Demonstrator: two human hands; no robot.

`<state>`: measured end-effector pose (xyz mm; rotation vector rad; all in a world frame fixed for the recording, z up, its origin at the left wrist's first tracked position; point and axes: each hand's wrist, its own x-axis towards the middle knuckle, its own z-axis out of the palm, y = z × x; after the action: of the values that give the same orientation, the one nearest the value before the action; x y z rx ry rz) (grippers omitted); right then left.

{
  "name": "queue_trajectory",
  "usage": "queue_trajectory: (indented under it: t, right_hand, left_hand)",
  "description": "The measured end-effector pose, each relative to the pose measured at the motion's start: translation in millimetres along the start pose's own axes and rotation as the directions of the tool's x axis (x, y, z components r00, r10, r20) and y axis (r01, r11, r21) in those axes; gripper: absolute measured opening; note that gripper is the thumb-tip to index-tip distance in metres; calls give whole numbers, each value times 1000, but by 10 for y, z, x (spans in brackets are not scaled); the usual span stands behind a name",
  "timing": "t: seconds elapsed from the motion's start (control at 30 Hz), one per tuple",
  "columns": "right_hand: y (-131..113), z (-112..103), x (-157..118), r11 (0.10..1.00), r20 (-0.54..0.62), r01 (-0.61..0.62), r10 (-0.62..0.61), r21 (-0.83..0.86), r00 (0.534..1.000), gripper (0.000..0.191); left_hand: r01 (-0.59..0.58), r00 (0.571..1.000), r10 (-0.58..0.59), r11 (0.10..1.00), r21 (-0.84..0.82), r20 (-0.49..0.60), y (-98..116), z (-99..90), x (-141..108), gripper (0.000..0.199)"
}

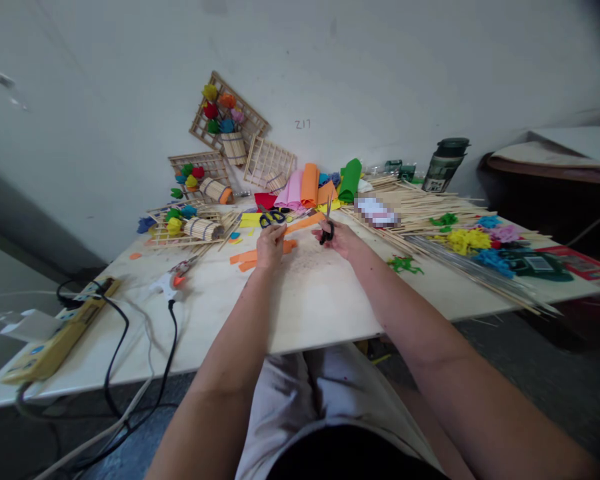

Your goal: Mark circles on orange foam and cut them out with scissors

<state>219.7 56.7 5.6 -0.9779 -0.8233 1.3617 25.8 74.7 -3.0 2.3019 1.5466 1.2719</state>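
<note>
A pale table (320,320) spreads before a grey-white wall (380,80); at the back right stands a dark-capped bottle (445,167), its contents impossible to make out; against the wall, a stick pot (234,148) has bright flowers (227,101) at its mouth; the right hand (344,240), curled closed, grips black scissors (327,232) with the blades pointing up; the left hand (270,248), closed in a pinch, has one end of an orange strip (305,223), which reaches between the hands toward the scissors; the strip looks light, soft and easily creased, probably best taken flat near an end, clear of the blades.
</note>
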Motion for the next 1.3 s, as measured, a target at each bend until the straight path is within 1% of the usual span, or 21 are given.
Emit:
queue_trajectory:
  t: [0.13, 0.2, 0.27, 0.33, 0.4, 0.43, 0.47, 0.53, 0.57, 0.63, 0.67, 0.73, 0.77, 0.83, 0.9, 1.0, 1.03, 1.07, 1.13, 1.2, 1.3]
  right_hand:
    - [34, -23, 57, 998, -182, 21, -32, -60, 983, 12]
    - [36, -27, 76, 997, -245, 55, -64, -45, 967, 15]
    - [24, -27, 85, 995, -312, 93, -95, -23, 945, 21]
    - [7, -27, 84, 990, -357, 139, -135, -14, 924, 28]
    - [-6, -28, 81, 986, -371, 168, -161, -14, 914, 32]
    - [-9, -29, 81, 984, -371, 179, -171, -12, 913, 33]
    - [-9, -31, 83, 982, -367, 188, -177, -8, 913, 34]
    - [-4, -33, 91, 979, -349, 206, -194, -1, 917, 35]
    - [1, -33, 96, 976, -339, 216, -203, 0, 919, 35]
    - [12, -30, 107, 974, -324, 229, -216, 0, 921, 35]
    - [17, -27, 111, 972, -314, 233, -222, -3, 923, 35]
    - [27, -19, 118, 970, -284, 244, -237, -12, 929, 35]
    - [32, -15, 119, 969, -264, 248, -244, -20, 933, 35]
    - [38, -8, 116, 968, -225, 249, -252, -42, 941, 35]
    - [40, -7, 107, 968, -190, 243, -252, -69, 949, 35]
    - [37, -18, 93, 965, -125, 243, -254, -93, 959, 36]
    - [36, -25, 91, 964, -104, 247, -256, -96, 961, 36]
    - [36, -32, 92, 963, -88, 251, -259, -98, 962, 36]
    - [37, -44, 100, 961, -83, 258, -266, -104, 960, 36]
    - [40, -49, 112, 957, -103, 262, -275, -120, 956, 37]
    - [41, -44, 120, 952, -134, 262, -284, -160, 949, 38]
  left_hand:
    - [-44, 999, 45, 999, -29, 30, -21, 21, -9, 34]
    - [-66, 996, 69, 996, -61, 59, -31, 34, -17, 32]
    - [-61, 994, 70, 993, -103, 84, -32, 49, -24, 32]
    - [-13, 995, 29, 985, -173, 92, -18, 65, -30, 33]
    - [86, 994, -61, 947, -311, 89, 14, 83, -34, 35]
    - [151, 988, -124, 902, -405, 92, 33, 90, -35, 37]
    - [220, 975, -192, 835, -505, 107, 53, 97, -35, 38]
    - [340, 936, -306, 654, -676, 174, 91, 101, -32, 41]
    - [387, 915, -334, 561, -732, 227, 108, 98, -28, 42]
    - [474, 872, -342, 405, -782, 351, 137, 80, -19, 50]
    - [511, 851, -332, 344, -787, 407, 150, 66, -15, 59]
    - [561, 818, -311, 251, -789, 484, 172, 31, -13, 78]
    - [573, 810, -298, 218, -790, 506, 178, 12, -16, 84]
    - [590, 799, -283, 194, -784, 531, 179, -24, -30, 86]
    - [608, 787, -285, 207, -767, 547, 158, -55, -51, 74]
    - [612, 784, -288, 221, -759, 549, 102, -87, -77, 48]
    - [615, 783, -283, 221, -757, 554, 84, -94, -81, 44]
    - [622, 779, -279, 222, -751, 562, 69, -99, -83, 44]
    - [647, 759, -279, 232, -726, 588, 52, -103, -81, 49]
    - [672, 738, -292, 242, -699, 608, 48, -94, -79, 48]
    - [674, 737, -299, 257, -692, 607, 54, -63, -82, 39]
